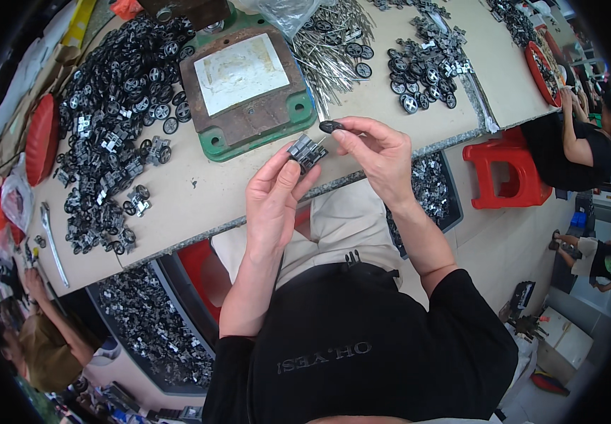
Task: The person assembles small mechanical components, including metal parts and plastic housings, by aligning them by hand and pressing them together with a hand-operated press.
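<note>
In front of my body, above the near edge of the table, my left hand (271,198) grips a small grey and black wheel bracket (306,153) between thumb and fingers. Close beside it, my right hand (382,155) pinches a small black wheel (330,126) between thumb and forefinger. A thin metal rod (322,140) shows between the wheel and the bracket; whether it is seated in either one I cannot tell. Just beyond my hands sits a green machine base (212,147) with a brown metal plate and a white sheet (243,73) on top.
Black wheels (125,78) and brackets with wheels (101,212) are heaped at the left. Metal rods (327,53) and more wheels (422,81) lie beyond. A wrench (52,244) lies far left. Bins of parts (153,325) and a red stool (507,169) stand below. Other people work at both sides.
</note>
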